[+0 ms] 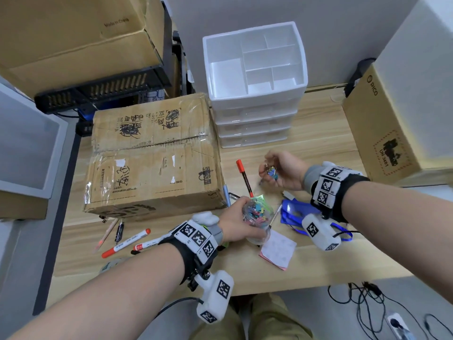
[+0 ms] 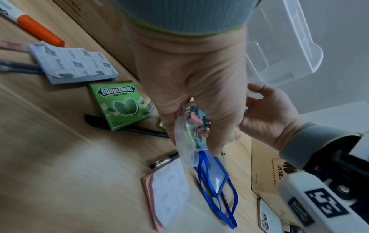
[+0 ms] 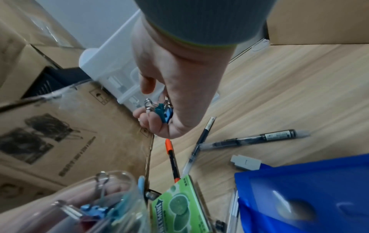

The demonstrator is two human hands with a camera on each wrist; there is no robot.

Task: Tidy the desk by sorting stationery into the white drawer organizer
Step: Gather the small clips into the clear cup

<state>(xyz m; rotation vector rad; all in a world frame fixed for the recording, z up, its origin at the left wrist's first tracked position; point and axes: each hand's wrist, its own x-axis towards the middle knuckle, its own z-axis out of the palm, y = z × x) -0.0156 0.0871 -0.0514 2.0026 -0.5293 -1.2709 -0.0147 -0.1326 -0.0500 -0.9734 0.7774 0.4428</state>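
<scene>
Glossy clear plastic tub (image 1: 257, 217), matt wood-grain desk (image 1: 318, 143), creased cardboard box (image 1: 152, 153).

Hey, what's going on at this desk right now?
A person is sorting stationery. Their left hand holds a clear tub of coloured binder clips just above the wooden desk, while the right hand pinches a few clips taken out. The white drawer organizer at the back stands with its top compartments empty. Markers, pens, sticky notes, a gum pack and a blue badge holder lie scattered, unsorted.
</scene>
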